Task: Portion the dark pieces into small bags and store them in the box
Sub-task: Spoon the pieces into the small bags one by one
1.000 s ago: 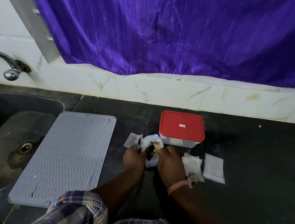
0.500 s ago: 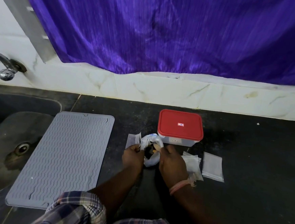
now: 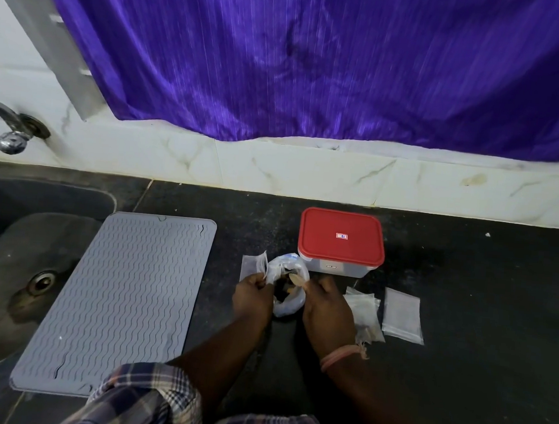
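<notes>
On the dark counter [image 3: 463,326], the left grip [image 3: 252,298] pinches a small clear bag [image 3: 253,266] while the right grip [image 3: 327,311] holds the open plastic bag [image 3: 287,304] of dark pieces [image 3: 281,284], just in front of the red-lidded box [image 3: 341,242]; a grey mat [image 3: 120,303] lies toward the sink edge

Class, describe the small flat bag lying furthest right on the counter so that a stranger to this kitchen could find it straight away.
Start at the red-lidded box on the dark counter. Nearer the person and slightly right of it, beside the right hand, lie small clear bags. The one meant lies flat by itself at the far right, apart from the crumpled heap of bags next to the hand.
</notes>
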`<act>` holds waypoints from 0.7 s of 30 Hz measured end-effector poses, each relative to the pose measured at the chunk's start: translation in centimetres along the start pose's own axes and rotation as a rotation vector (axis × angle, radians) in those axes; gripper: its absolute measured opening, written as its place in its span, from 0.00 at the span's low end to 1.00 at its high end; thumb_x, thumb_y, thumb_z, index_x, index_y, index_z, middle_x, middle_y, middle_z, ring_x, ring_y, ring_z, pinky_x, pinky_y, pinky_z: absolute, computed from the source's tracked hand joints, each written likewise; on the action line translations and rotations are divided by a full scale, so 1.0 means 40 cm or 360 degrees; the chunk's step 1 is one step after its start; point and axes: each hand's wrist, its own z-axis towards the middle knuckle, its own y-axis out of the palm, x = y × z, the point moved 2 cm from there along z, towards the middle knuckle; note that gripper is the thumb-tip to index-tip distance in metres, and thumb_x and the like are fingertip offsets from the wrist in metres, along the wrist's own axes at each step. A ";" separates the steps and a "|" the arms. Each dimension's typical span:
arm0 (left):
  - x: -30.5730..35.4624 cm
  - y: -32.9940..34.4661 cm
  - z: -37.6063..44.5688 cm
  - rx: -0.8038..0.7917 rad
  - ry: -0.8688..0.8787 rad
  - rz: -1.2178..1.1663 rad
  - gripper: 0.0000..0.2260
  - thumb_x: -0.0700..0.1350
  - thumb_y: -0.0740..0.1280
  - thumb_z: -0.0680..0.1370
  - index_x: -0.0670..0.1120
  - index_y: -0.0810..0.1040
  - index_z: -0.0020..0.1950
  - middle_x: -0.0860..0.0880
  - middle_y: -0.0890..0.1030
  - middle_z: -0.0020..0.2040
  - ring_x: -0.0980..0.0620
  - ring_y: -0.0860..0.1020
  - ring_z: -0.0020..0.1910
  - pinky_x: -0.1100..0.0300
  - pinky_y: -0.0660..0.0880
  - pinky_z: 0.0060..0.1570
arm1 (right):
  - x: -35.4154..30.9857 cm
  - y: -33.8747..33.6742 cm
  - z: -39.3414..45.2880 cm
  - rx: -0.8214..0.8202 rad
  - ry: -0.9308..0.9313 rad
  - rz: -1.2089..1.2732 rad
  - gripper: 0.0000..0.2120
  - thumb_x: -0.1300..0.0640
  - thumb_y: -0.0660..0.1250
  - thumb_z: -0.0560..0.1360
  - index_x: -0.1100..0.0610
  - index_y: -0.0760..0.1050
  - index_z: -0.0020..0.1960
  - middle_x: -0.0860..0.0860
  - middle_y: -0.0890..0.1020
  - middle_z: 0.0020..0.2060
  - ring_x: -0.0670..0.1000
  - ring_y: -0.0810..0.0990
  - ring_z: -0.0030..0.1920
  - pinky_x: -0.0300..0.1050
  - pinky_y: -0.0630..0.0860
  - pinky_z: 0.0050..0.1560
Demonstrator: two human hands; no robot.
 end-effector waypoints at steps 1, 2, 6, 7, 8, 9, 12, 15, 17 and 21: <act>-0.001 0.001 0.000 -0.0003 -0.0012 0.0000 0.10 0.39 0.69 0.76 0.45 0.86 0.55 0.46 0.87 0.49 0.47 0.84 0.51 0.54 0.79 0.54 | -0.001 0.004 0.001 -0.0025 -0.0017 -0.0025 0.06 0.60 0.71 0.68 0.55 0.79 0.44 0.52 0.77 0.43 0.52 0.79 0.38 0.45 0.76 0.36; 0.001 0.001 -0.001 0.0000 -0.0018 0.0003 0.11 0.40 0.69 0.76 0.45 0.85 0.57 0.46 0.87 0.50 0.47 0.84 0.52 0.54 0.79 0.55 | -0.006 0.003 0.002 -0.0033 -0.0012 -0.0011 0.05 0.61 0.70 0.68 0.55 0.78 0.43 0.52 0.77 0.43 0.53 0.79 0.37 0.45 0.75 0.35; 0.005 -0.002 -0.001 0.0005 -0.0043 -0.0009 0.10 0.39 0.69 0.76 0.45 0.85 0.56 0.48 0.86 0.48 0.48 0.83 0.50 0.57 0.78 0.53 | -0.014 -0.012 0.006 0.0049 0.0091 0.0199 0.02 0.61 0.67 0.70 0.56 0.78 0.41 0.52 0.76 0.42 0.52 0.78 0.39 0.43 0.71 0.38; 0.005 -0.001 0.000 0.0005 -0.0051 -0.0005 0.10 0.39 0.69 0.76 0.46 0.85 0.56 0.48 0.86 0.48 0.48 0.83 0.50 0.56 0.78 0.53 | -0.015 -0.018 0.005 0.0083 0.0082 0.0227 0.02 0.61 0.67 0.70 0.56 0.78 0.42 0.52 0.76 0.42 0.52 0.78 0.39 0.42 0.70 0.39; 0.003 -0.002 0.001 0.0008 -0.0060 0.0005 0.11 0.40 0.69 0.76 0.46 0.85 0.57 0.48 0.86 0.49 0.48 0.83 0.51 0.55 0.79 0.55 | -0.014 -0.024 0.002 0.0121 0.0074 0.0250 0.03 0.61 0.67 0.71 0.56 0.78 0.42 0.52 0.76 0.42 0.52 0.78 0.39 0.41 0.70 0.39; 0.002 -0.002 0.001 0.0009 -0.0071 0.0010 0.12 0.41 0.69 0.76 0.46 0.84 0.58 0.48 0.86 0.51 0.48 0.83 0.52 0.54 0.80 0.56 | -0.013 -0.028 0.000 0.0157 0.0067 0.0258 0.03 0.61 0.66 0.71 0.56 0.79 0.43 0.52 0.77 0.42 0.52 0.78 0.39 0.41 0.70 0.39; -0.001 0.000 0.003 0.0004 -0.0070 -0.0001 0.13 0.41 0.69 0.76 0.46 0.84 0.59 0.47 0.86 0.52 0.48 0.83 0.53 0.52 0.80 0.58 | -0.010 -0.035 -0.005 0.0206 0.0065 0.0261 0.03 0.61 0.66 0.71 0.56 0.79 0.43 0.52 0.77 0.43 0.51 0.78 0.39 0.40 0.70 0.39; -0.001 0.001 0.004 -0.0004 -0.0052 0.0012 0.12 0.41 0.69 0.76 0.46 0.85 0.58 0.47 0.86 0.51 0.48 0.84 0.52 0.52 0.80 0.57 | -0.008 -0.031 -0.004 0.0210 0.0062 0.0253 0.04 0.60 0.65 0.71 0.56 0.78 0.43 0.52 0.77 0.43 0.51 0.78 0.39 0.41 0.71 0.39; 0.000 0.000 0.006 -0.0011 -0.0041 0.0022 0.11 0.40 0.69 0.76 0.45 0.85 0.57 0.47 0.86 0.50 0.48 0.83 0.51 0.55 0.80 0.55 | -0.009 -0.027 -0.001 0.0193 0.0072 0.0201 0.04 0.58 0.64 0.71 0.55 0.78 0.43 0.51 0.77 0.43 0.51 0.78 0.39 0.42 0.72 0.39; 0.007 -0.001 0.003 -0.0007 -0.0044 0.0040 0.09 0.39 0.69 0.77 0.45 0.85 0.55 0.47 0.86 0.49 0.48 0.83 0.51 0.54 0.79 0.55 | -0.006 -0.003 0.005 0.0037 -0.0019 -0.0090 0.09 0.61 0.75 0.64 0.54 0.77 0.41 0.52 0.77 0.40 0.51 0.78 0.34 0.43 0.71 0.32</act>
